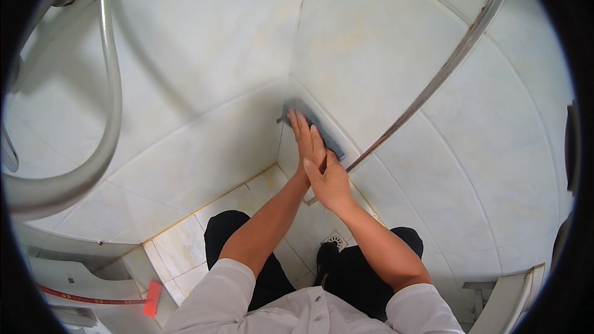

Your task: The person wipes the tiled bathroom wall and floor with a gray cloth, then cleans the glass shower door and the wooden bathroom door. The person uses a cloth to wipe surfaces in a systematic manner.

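A dark grey cloth point(333, 143) lies pressed against the pale tiled wall beside the inner corner, its edges slightly blurred. My left hand point(306, 139) holds it there with long, stretched fingers on top of it. Just below and to the right, my right hand point(334, 187) reaches up to the cloth's lower end. Its thumb stands apart and crosses near the left wrist, while its other fingers are partly hidden.
Pale tiled walls meet at a corner ahead, with a dark vertical strip point(427, 89) on the right. A grey hose point(111, 86) hangs at the left. Below are a floor drain point(335, 240), my dark shoe point(324, 258), and a red-ended strip point(153, 299) at lower left.
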The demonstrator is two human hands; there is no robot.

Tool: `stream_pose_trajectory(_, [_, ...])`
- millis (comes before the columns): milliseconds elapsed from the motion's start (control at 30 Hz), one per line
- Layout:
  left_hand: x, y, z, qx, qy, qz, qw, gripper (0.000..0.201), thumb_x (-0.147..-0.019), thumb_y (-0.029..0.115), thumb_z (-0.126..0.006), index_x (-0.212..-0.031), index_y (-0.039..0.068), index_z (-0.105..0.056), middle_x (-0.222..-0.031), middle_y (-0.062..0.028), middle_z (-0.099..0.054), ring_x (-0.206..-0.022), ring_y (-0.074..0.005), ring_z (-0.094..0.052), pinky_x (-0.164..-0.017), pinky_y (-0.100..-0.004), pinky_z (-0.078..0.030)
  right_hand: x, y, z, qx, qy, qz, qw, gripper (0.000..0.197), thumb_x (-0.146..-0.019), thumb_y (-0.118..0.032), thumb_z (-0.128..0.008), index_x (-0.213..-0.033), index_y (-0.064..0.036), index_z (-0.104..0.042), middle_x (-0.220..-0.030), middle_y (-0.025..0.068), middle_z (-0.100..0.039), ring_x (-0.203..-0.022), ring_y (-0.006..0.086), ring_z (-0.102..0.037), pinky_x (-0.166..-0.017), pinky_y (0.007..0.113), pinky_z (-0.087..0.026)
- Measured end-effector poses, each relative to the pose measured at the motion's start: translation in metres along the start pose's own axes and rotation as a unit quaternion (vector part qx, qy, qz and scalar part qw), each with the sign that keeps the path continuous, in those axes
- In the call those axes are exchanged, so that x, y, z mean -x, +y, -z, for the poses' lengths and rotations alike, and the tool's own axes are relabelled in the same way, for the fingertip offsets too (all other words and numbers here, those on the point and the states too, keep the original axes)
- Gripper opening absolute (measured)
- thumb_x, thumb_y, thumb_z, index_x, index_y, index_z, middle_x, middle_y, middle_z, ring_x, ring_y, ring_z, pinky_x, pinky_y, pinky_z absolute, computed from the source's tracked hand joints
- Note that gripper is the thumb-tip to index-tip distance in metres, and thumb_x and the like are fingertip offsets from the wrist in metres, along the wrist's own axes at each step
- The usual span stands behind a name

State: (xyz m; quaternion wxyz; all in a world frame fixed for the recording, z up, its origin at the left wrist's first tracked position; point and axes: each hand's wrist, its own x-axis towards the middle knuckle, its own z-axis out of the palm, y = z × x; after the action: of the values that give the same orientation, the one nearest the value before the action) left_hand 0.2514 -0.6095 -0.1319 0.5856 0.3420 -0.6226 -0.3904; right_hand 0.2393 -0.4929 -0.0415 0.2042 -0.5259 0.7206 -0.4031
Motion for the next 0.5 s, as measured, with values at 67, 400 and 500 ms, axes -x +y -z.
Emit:
stream_pose_trajectory(67, [-0.024, 0.033, 0.005, 0.005, -0.012, -0.021, 1.000, 0.066, -0.111, 0.031, -0.030, -0.160, -0.009, -0.011, -0.168, -0.0304, -0.001, -0.156, -0.0464, 0.000, -0.127, -0.0531, -0.005, -0.004, -0.020, 0.011, -0.030, 0.033, 0.039, 0.998, 0.059, -0.099, -0.035, -0.063, -0.133, 0.0120, -0.051, -0.112, 0.0336, -0.068, -0.108, 0.0418, -0.068, -0.093, 0.044, -0.052])
stream_pose_trajectory(400, [-0.116, 0.180, 0.008, 0.009, -0.019, -0.212, 0.977, 0.068, -0.108, 0.028, -0.038, -0.160, -0.007, -0.014, -0.168, -0.0324, 0.000, -0.156, -0.0494, 0.004, -0.124, -0.0582, 0.002, -0.024, -0.096, 0.060, -0.233, 0.128, 0.164, 0.950, 0.056, -0.100, -0.022, -0.064, -0.143, 0.0082, -0.044, -0.129, 0.0232, -0.063, -0.119, 0.0297, -0.063, -0.102, 0.040, -0.048])
stream_pose_trajectory(500, [-0.120, 0.227, -0.002, -0.018, -0.005, -0.325, 0.946, 0.070, -0.100, 0.020, -0.051, -0.159, -0.007, -0.023, -0.167, -0.0343, -0.005, -0.156, -0.0510, 0.001, -0.122, -0.0644, -0.001, -0.010, -0.106, 0.069, -0.231, 0.215, 0.215, 0.924, 0.052, -0.104, -0.017, -0.060, -0.146, 0.0067, -0.041, -0.135, 0.0172, -0.057, -0.123, 0.0225, -0.056, -0.105, 0.035, -0.044])
